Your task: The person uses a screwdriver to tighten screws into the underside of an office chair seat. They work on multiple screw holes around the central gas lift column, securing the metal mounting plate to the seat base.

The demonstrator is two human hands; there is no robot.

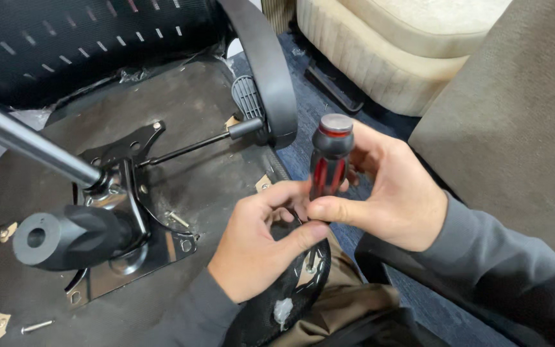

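A screwdriver (330, 157) with a black and red handle and a grey cap stands upright near the middle of the head view. My right hand (387, 193) wraps around its handle from the right, thumb across the lower part. My left hand (261, 241) pinches the bottom of the handle from the left, over a black armrest (290, 302) of an upturned office chair. The tool's shaft and tip are hidden by my fingers. A bolt head (309, 262) shows in the armrest just under my left thumb.
The chair's underside (194, 109) faces up with a metal mechanism plate (155, 250), a gas cylinder (27, 144), a black knob (65, 236) and a lever rod (194, 146). Loose bolts (36, 326) lie on the seat base. A second armrest (268, 71), a beige cushion (387, 58) and a grey sofa (521, 115) are nearby.
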